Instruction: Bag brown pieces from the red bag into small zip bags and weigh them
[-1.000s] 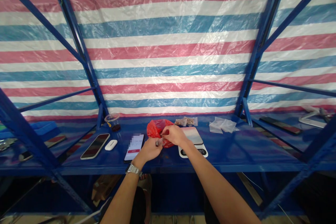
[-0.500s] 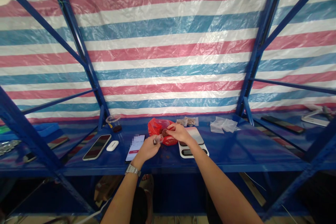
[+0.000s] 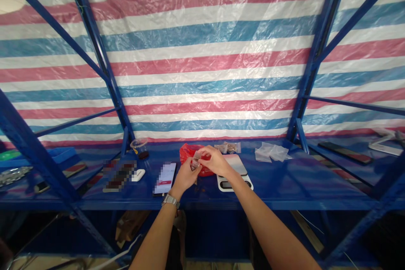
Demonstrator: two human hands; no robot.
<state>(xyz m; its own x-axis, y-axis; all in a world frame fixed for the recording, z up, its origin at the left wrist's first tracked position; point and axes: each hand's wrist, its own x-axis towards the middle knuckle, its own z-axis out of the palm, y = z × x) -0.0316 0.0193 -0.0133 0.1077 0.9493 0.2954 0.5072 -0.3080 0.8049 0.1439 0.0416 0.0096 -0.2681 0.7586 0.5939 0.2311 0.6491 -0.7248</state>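
Both hands meet over a red plastic bag (image 3: 187, 152) on the blue shelf. My left hand (image 3: 187, 175) is closed round a small clear plastic bag (image 3: 196, 157), with something dark low in it. The fingertips of my right hand (image 3: 212, 161) pinch the same clear bag from the other side. Under my right forearm stands a white kitchen scale (image 3: 236, 173) with a steel plate, partly covered. Behind the hands lie small filled clear bags (image 3: 232, 147). What is inside the red bag is hidden by my hands.
Flat clear bags (image 3: 272, 152) lie to the right. Leftward are a lit phone (image 3: 165, 179), a white case (image 3: 138, 175), a blurred-out dark phone (image 3: 119, 177) and a clear cup (image 3: 139, 148) of dark bits. Blue posts (image 3: 305, 76) and a striped sheet (image 3: 205, 67) enclose the shelf.
My right hand has come out of the red bag and moved up and left to the small clear bag. My left hand has shifted slightly toward it.
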